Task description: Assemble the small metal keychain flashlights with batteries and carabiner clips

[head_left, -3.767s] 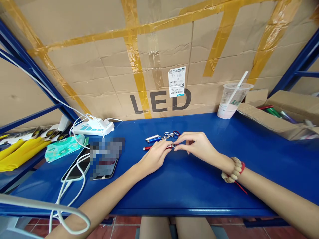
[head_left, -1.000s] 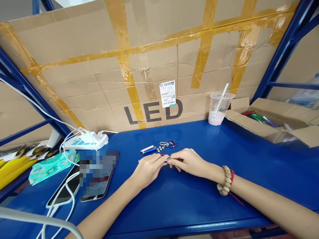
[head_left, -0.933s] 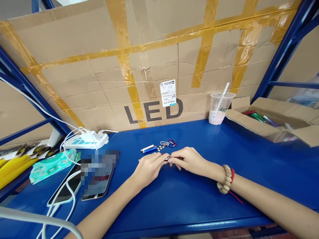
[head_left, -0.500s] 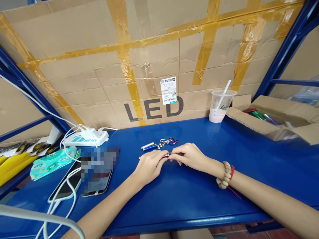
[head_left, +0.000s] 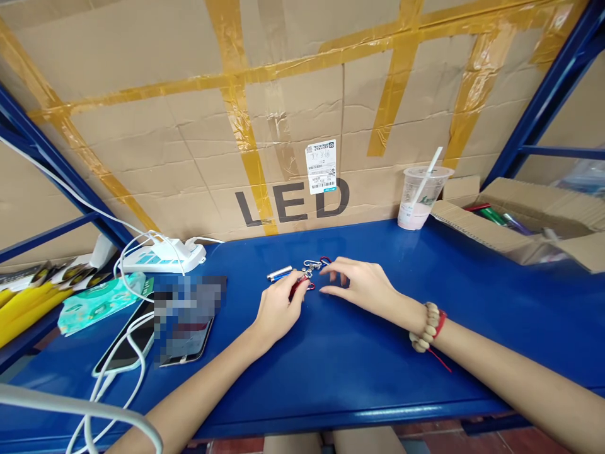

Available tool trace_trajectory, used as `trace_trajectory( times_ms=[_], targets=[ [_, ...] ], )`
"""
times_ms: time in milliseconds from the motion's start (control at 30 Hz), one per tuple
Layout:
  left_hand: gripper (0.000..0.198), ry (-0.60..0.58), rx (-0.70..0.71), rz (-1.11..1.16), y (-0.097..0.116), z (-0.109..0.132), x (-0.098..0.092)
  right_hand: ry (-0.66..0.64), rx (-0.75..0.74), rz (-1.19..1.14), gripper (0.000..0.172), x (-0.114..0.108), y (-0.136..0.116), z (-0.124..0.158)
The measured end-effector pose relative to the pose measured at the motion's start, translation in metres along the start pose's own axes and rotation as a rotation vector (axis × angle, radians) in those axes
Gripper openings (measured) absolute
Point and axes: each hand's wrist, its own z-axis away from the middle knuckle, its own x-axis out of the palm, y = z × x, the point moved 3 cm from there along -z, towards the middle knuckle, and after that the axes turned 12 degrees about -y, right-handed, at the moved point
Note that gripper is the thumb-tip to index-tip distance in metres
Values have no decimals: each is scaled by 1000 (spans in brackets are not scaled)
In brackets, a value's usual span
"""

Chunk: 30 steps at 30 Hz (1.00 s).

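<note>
My left hand [head_left: 278,309] is closed around a small red keychain flashlight [head_left: 299,287] and holds it tilted just above the blue table [head_left: 359,353]. My right hand [head_left: 362,285] hovers just right of it, fingers spread and holding nothing, fingertips close to the flashlight's end. Behind the hands lie a silver tube and a blue tube [head_left: 280,273], a few small button cells and metal clips with red and blue rings [head_left: 316,263].
Two phones [head_left: 155,334] with white cables lie at the left beside a white power strip [head_left: 165,257] and a green packet [head_left: 101,299]. A plastic cup with a straw [head_left: 420,198] and an open cardboard box [head_left: 520,227] of small flashlights stand at the back right.
My left hand has lifted the red flashlight and tilted it toward the clips. My right hand has let go of it and opened. The camera tipped slightly.
</note>
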Motion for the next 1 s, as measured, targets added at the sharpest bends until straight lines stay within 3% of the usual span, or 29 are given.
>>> trace_trajectory(
  times_ms=[133, 400, 800, 1000],
  targets=[
    [28, 18, -50, 145, -2, 0, -3, 72, -1, 127, 36, 5, 12, -1],
    [30, 20, -4, 240, 0, 2, -2, -26, 26, 190, 47, 19, 23, -3],
    [34, -13, 98, 131, 6, 7, -5, 19, -32, 178, 21, 16, 18, -5],
    [33, -31, 109, 131, 6, 7, -5, 7, 13, 144, 14, 14, 14, -5]
  ],
)
